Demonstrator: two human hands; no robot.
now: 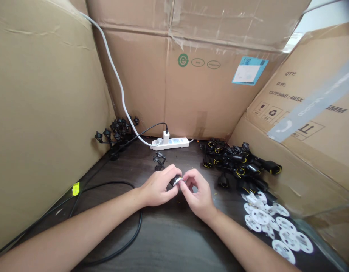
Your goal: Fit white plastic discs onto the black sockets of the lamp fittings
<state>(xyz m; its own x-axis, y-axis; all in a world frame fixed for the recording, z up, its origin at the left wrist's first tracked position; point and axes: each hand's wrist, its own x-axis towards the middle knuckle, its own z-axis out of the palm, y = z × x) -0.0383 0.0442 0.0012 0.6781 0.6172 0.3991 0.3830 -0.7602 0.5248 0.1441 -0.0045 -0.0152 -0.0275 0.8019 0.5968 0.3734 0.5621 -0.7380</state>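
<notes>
Okay so both bare forearms reach in from the bottom corners, the left forearm (pixel 69 230) and right forearm (pixel 244 245) angling toward each other and meeting around mid-frame. The left hand (pixel 158 186) is curled over, back of the hand up, with the wrist pretty flat and the fingers pointing right. The right hand (pixel 198 193) is turned more upright, wrist slightly bent, its fingertips (pixel 188 177) pinched in close against the left hand's fingers.
</notes>
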